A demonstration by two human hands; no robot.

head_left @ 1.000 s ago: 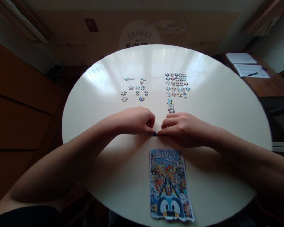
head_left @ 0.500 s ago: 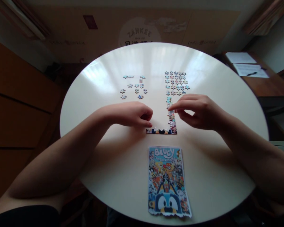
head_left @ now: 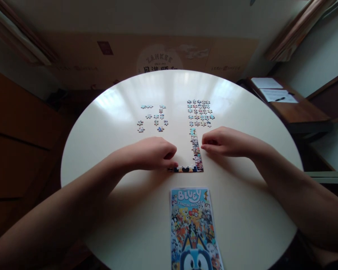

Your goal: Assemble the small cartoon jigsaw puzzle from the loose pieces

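An L-shaped strip of joined puzzle pieces point(head_left: 196, 152) lies on the white round table point(head_left: 236, 210). My left hand point(head_left: 154, 153) is curled with its thumb low, at the left end of the strip's bottom row; no piece shows in it. To the right of the strip's upright side, my right hand point(head_left: 221, 141) rests with fingers curled together and nothing visible between them. Rows of loose pieces point(head_left: 199, 112) sit above the strip. More loose pieces point(head_left: 156, 117) are scattered at the upper left.
A printed picture sheet point(head_left: 194, 228) with cartoon dogs lies near the front edge. Beyond the table at the right, papers point(head_left: 278, 95) and a pen are on a brown desk point(head_left: 293, 111). A wall with printed lettering stands behind the table.
The view has tilted up and shifted. My right hand has come off the strip's upright side to its right, and its fingers have closed together. My left hand stays by the bottom row.
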